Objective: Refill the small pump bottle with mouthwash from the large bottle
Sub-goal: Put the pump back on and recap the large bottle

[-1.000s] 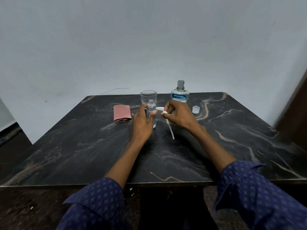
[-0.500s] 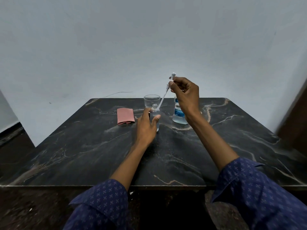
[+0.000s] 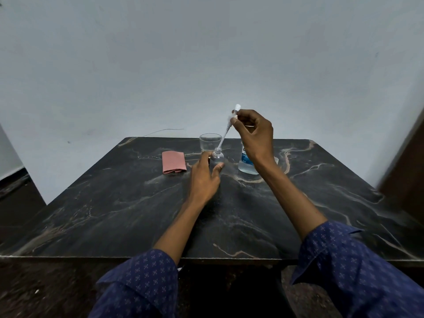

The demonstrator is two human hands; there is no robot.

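Near half of the worktop (image 3: 142,226) lies bare for my hands; glass (image 3: 210,141), large bottle (image 3: 246,162) and cloth (image 3: 173,162) crowd the far edge.

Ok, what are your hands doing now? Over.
Left hand steadies small bottle. Right hand holds pump, tube tip at neck. Nothing blocking.

Dim, even, bluish light; soft shadows only. Wide-angle bowing at edges. Motion smear at right doorframe (image 3: 403,161); faint sheen on dark marble table (image 3: 321,203).
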